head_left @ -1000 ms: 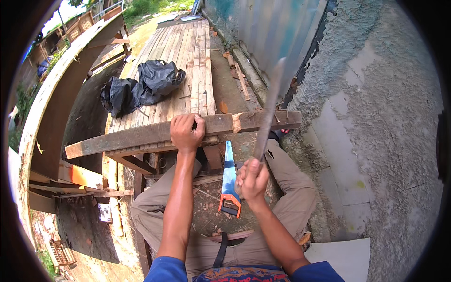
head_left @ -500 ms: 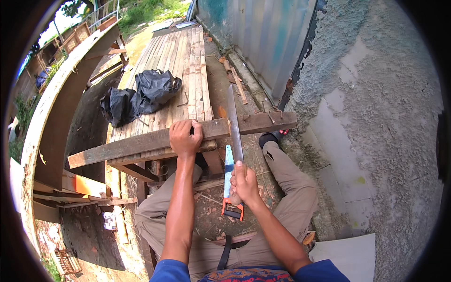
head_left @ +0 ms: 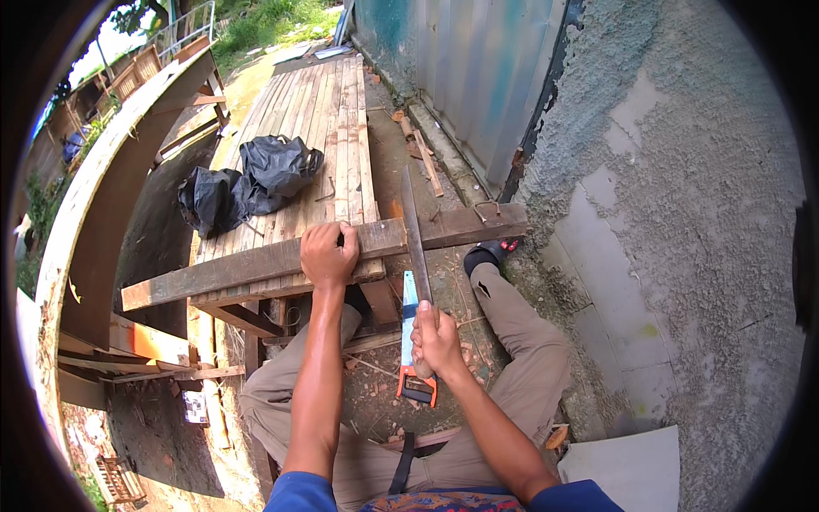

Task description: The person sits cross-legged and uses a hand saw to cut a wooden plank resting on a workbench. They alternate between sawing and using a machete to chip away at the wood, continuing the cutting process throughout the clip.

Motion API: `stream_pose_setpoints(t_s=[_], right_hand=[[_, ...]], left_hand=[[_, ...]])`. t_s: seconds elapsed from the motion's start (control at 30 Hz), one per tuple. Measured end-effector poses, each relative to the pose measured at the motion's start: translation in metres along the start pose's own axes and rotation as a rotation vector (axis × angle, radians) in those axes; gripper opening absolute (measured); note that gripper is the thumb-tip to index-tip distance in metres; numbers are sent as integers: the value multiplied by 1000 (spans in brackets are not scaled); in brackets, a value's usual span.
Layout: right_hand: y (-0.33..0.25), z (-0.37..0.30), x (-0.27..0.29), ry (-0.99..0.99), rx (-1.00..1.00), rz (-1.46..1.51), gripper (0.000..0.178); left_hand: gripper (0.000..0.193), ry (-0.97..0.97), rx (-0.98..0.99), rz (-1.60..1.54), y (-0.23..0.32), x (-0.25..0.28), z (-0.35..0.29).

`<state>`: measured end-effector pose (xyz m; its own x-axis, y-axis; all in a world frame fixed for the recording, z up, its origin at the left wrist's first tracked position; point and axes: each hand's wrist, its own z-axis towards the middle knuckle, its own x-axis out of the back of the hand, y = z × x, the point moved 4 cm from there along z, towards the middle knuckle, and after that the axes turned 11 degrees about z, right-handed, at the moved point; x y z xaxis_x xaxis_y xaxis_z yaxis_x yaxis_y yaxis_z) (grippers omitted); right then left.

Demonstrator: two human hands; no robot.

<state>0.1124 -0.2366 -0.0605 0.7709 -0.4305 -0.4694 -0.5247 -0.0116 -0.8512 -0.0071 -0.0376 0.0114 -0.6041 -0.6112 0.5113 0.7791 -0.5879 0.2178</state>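
A long dark wooden beam [head_left: 222, 272] lies across the near end of a slatted bench [head_left: 343, 128], its right end jutting past the edge. My left hand [head_left: 328, 255] is closed over the beam's top. In my right hand [head_left: 438, 340] is a machete [head_left: 415, 237], gripped by its wooden handle. Its long blade points away from me and crosses the beam just right of a pale cut mark. Below the beam, between my legs, is a handsaw [head_left: 409, 309] with a blue blade and an orange and black handle. Bent nails [head_left: 487, 211] stick up near the beam's right end.
Black plastic bags [head_left: 277, 171] rest on the bench. To the right rises a rough cement wall [head_left: 682, 230], beside a corrugated metal panel [head_left: 486, 77]. A curved wooden board structure [head_left: 111, 230] stands at the left. Wood scraps [head_left: 426, 162] lie on the ground beyond the beam.
The whole view has shifted slightly. The machete and my right hand have come a little nearer to me. My left hand keeps its hold on the beam.
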Motion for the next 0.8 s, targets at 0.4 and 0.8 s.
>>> stream_pose_setpoints(t_s=[0.4, 0.8], right_hand=[[-1, -7, 1, 60, 245, 8, 48], [63, -74, 86, -34, 103, 239, 39]], left_hand=[[20, 12, 26, 1, 4, -2, 3], [20, -89, 40, 78, -3, -4, 5]])
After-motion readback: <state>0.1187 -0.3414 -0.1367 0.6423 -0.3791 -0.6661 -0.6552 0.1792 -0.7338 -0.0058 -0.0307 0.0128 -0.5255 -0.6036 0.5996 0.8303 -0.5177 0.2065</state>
